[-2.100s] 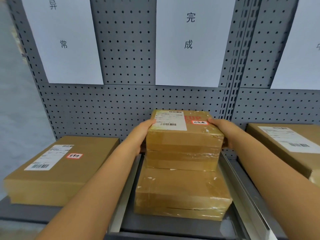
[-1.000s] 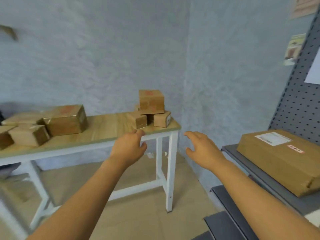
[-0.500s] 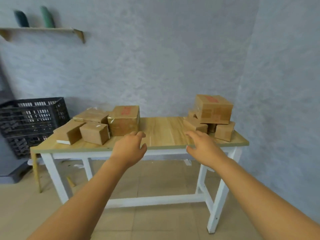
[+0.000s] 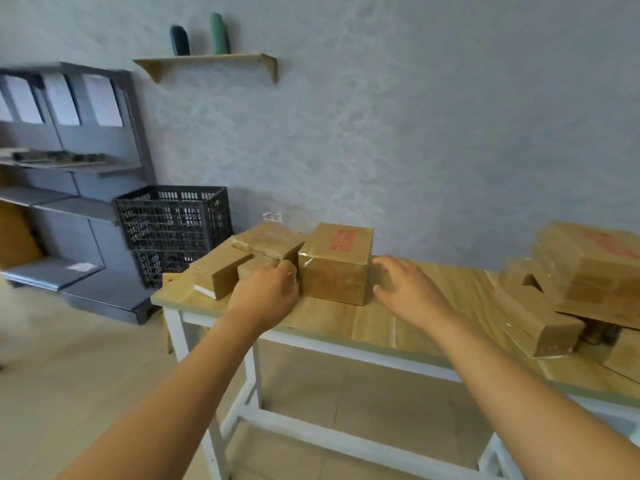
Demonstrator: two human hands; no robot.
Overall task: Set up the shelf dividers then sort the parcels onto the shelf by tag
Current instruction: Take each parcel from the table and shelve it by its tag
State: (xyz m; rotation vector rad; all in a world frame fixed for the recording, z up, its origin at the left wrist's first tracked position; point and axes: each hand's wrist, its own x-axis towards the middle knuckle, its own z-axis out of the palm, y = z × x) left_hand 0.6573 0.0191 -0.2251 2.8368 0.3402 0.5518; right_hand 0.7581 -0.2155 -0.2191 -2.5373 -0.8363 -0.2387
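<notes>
parcel: cube-ish taped box with red print [image 4: 337, 263], sitting on the wooden table [image 4: 363, 323] just right of a little cluster of smaller boxes [image 4: 242, 261]
left hand [image 4: 265, 294]: fingers loosely curled, at or nearly at the box's left face, can't tell if it's touching, holding nothing
right hand [image 4: 407, 292]: spread open just off the right face, empty
handling guess: stiff cardboard, probably light-ish, tape looks glossy so maybe slick
where to grab: palms flat on the two opposite sides, squeeze and lift straight up
</notes>
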